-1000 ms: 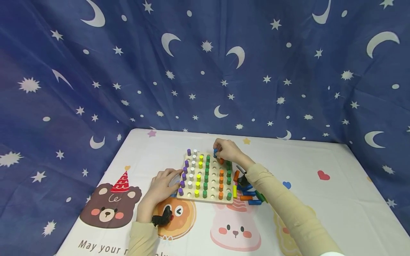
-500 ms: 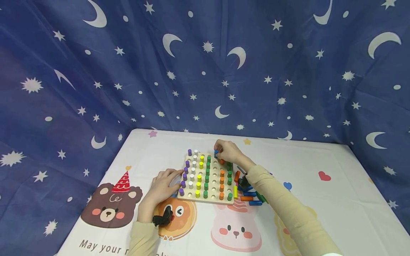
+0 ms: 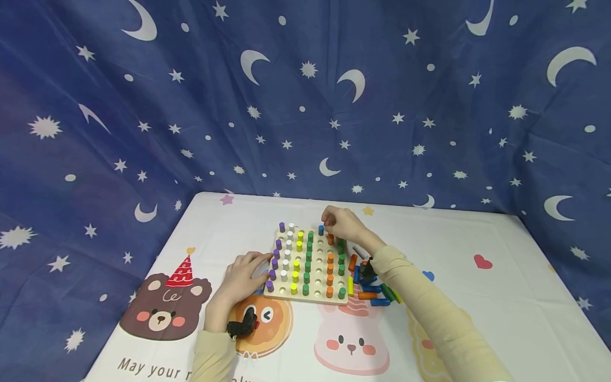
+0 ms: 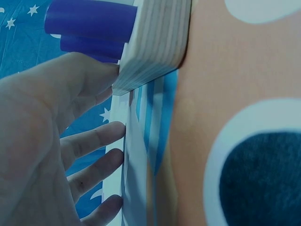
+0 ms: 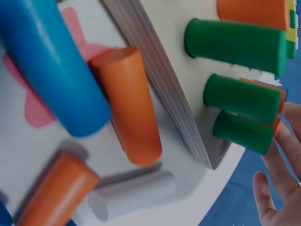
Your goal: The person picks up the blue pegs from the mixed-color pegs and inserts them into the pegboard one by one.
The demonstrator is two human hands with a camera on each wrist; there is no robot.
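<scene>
A wooden pegboard [image 3: 312, 300] carries standing pegs in colour columns: purple, white, yellow, green, orange and green. At the far end of the column between the green and orange ones stands a blue peg [image 3: 321, 230]. My right hand [image 3: 345, 224] is just right of that peg, over the far right corner, its fingers loosely bent and nothing held. My left hand [image 3: 242, 276] rests at the board's left side. In the left wrist view its thumb [image 4: 89, 70] touches the board's edge beside the purple pegs [image 4: 91, 21], the other fingers loosely extended.
Loose pegs lie right of the board: several blue ones [image 3: 380, 302], orange ones [image 3: 367, 295], a yellow peg [image 3: 350, 286], a green peg [image 3: 387, 293] and a white peg [image 5: 134, 193]. A cartoon-printed white cloth [image 3: 477, 313] covers the table, with a starry blue curtain [image 3: 305, 106] behind.
My right hand has let go of the blue peg, which now stands in the board, and has drawn slightly right of it. The left hand has stayed in place.
</scene>
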